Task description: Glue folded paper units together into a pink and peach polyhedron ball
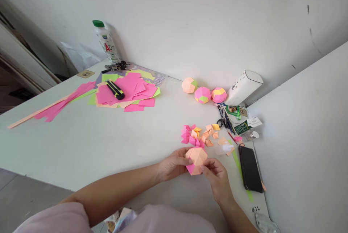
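Observation:
Between my two hands, above the near part of the table, is a faceted paper ball (198, 156) in peach and pink. My left hand (176, 162) grips its left side, the thumb lying on a pink face. At the lower right edge, the fingers of my right hand (216, 178) pinch the ball. Just beyond it lies a heap of small folded paper pieces (192, 139) in pink, peach and orange. A small translucent glue bottle (224, 149) rests right of the ball.
Finished-looking paper balls (202, 95) sit by the wall beside a white box (244, 87). Scissors (223, 121), pens and a black phone (250, 169) line the right edge. A box cutter (115, 90) lies on coloured paper sheets (130, 88), near a white bottle (106, 42) and paper strips (65, 100).

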Tool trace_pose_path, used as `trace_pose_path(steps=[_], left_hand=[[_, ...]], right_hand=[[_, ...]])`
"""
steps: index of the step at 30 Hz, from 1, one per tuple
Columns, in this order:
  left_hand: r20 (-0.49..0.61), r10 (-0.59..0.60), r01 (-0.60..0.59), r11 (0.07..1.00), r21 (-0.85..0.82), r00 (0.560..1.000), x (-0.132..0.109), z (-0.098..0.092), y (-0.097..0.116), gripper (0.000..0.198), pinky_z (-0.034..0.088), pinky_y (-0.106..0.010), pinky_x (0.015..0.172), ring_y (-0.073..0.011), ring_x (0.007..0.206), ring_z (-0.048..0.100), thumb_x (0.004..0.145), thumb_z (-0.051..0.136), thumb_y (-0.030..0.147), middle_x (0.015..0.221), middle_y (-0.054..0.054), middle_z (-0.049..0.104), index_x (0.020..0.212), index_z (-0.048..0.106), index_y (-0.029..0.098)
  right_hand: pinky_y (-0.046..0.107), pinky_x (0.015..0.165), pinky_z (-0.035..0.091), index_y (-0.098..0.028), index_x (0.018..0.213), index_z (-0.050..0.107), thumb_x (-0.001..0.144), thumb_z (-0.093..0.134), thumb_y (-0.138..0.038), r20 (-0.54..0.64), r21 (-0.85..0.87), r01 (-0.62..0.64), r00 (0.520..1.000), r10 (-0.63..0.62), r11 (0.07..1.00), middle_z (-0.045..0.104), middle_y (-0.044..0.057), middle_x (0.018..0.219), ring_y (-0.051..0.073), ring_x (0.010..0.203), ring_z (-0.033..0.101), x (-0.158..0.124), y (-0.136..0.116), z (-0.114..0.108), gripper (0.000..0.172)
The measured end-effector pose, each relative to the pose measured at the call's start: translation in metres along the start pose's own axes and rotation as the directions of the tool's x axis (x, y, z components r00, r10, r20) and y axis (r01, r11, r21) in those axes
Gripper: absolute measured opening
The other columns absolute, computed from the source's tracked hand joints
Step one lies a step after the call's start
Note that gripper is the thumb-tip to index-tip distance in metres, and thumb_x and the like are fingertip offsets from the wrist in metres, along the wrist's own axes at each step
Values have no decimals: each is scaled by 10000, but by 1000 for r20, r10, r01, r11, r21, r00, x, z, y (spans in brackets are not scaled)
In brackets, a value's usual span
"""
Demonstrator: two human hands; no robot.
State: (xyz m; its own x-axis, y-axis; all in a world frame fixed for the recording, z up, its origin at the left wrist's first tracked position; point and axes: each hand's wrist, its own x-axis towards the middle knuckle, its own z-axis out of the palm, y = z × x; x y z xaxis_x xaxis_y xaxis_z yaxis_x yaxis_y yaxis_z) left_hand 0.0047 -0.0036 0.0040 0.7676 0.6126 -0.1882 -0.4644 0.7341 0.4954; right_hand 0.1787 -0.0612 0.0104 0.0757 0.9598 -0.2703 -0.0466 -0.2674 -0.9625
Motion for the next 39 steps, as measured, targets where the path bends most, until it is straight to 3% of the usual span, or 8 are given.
trace_pose_path(steps=[3,9,12,17,21,29,33,39], left_hand=[[13,20,-20,999,-40,1000,0,1,0,434,401,-412,882,-273,1008,557,701,708,186,1089,-140,607,1119,597,149],[20,-68,69,996,-54,997,-2,2,-6,459,406,-290,762,-185,887,557,661,737,110,981,-98,612,1101,610,154],[-15,-60,60,998,1,998,-3,3,-6,471,406,-279,743,-170,850,559,636,748,85,920,-78,617,1081,617,161],[-11,32,-30,994,102,999,-4,8,-2,442,424,-379,824,-204,805,608,619,761,122,885,-83,651,1036,616,156],[-7,73,-72,994,78,997,-4,10,-2,461,423,-433,856,-221,810,617,632,750,120,920,-96,652,1065,595,159],[-37,-145,143,988,-60,989,-5,2,-10,322,423,-308,795,-166,849,570,685,732,132,934,-98,609,997,652,125],[-71,-103,101,994,-34,992,-4,2,-10,239,414,-281,765,-155,815,555,665,747,133,885,-93,621,895,686,113],[-81,-69,68,997,-26,994,-4,3,-10,141,401,-269,733,-121,712,534,654,754,153,749,-51,625,773,692,112]], right_hand=[[243,632,440,-196,727,611,727,723,-298,-3,2,17,1000,-17,1000,599,-19,675,126,651,541,1,0,2,152],[241,632,438,-202,737,619,702,743,-274,-89,53,47,995,-42,997,607,-27,682,124,652,548,4,8,-2,148],[236,625,436,-199,738,620,697,749,-266,-66,99,16,998,-10,995,608,-30,680,117,645,548,4,7,-3,151],[244,591,437,-192,710,612,679,760,-276,14,215,-70,998,69,974,606,-36,627,113,580,557,4,2,1,172],[247,581,442,-193,698,609,656,774,-274,16,257,-99,995,98,961,607,-37,624,114,572,562,5,3,1,188],[222,581,461,-198,696,622,697,738,-264,-123,-4,119,985,-119,993,616,-27,644,118,609,566,0,3,3,133],[237,577,482,-191,690,629,711,715,-278,-85,-122,153,983,-164,981,629,-4,642,139,609,583,-3,-2,7,125],[239,576,498,-194,680,629,712,708,-281,-63,-159,177,980,-189,971,628,-2,641,140,599,586,-4,-3,9,121]])
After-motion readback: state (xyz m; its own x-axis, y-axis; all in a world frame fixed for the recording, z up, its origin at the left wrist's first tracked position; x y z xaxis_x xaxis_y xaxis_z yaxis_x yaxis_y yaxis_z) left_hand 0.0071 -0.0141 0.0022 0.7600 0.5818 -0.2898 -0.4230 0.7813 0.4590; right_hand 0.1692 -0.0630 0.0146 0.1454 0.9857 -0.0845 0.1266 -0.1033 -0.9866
